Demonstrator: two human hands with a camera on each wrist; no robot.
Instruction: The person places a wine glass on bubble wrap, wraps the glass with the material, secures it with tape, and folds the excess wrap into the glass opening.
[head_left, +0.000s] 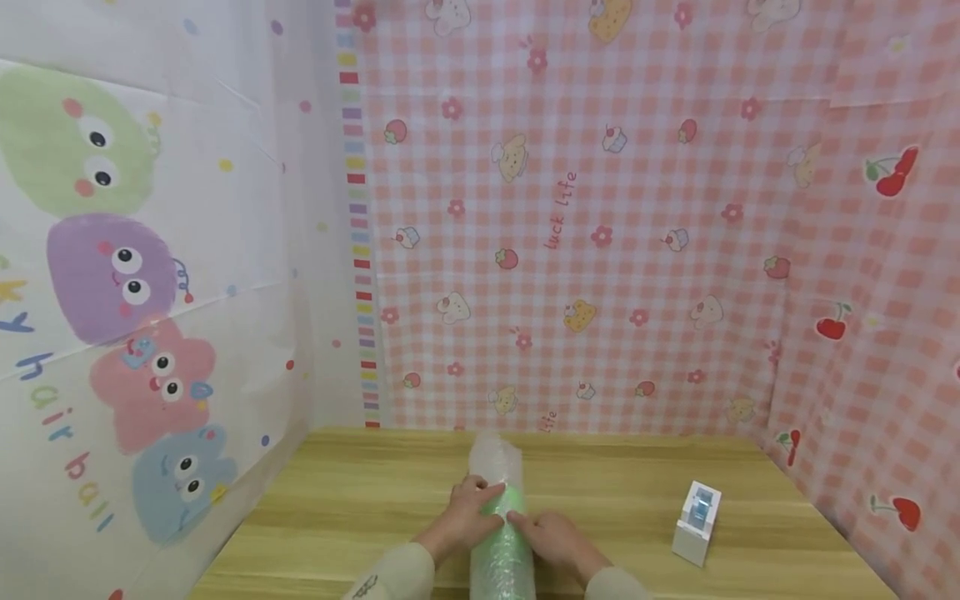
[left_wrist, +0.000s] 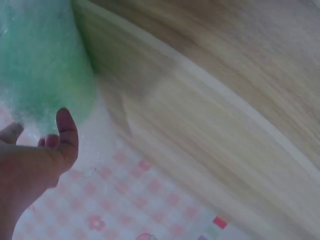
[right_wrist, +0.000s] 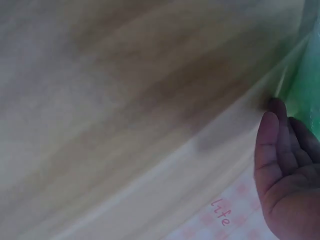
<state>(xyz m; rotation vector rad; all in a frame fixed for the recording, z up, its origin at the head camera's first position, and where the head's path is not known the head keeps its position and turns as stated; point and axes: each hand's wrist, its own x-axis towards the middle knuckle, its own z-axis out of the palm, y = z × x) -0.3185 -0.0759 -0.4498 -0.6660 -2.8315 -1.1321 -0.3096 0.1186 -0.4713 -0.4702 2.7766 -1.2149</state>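
A long roll of clear bubble wrap (head_left: 504, 567) lies lengthwise on the wooden tabletop, pointing away from me. Something green (head_left: 513, 497) shows through its layers; what it is cannot be made out. My left hand (head_left: 465, 518) rests on the roll from the left, index finger and thumb reaching over its top. From the right, my right hand (head_left: 557, 537) touches the roll's side. In the left wrist view, the left thumb (left_wrist: 67, 132) stands extended beside the green wrapped end. Fairly straight fingers (right_wrist: 268, 145) of the right hand lie by the roll's edge in the right wrist view.
A small white box-shaped item (head_left: 696, 521) with a clear bluish part on top stands on the right of the wooden tabletop (head_left: 360, 500). A pink checked cloth (head_left: 577, 275) hangs behind the table, and a white printed cloth (head_left: 247, 208) hangs at the left.
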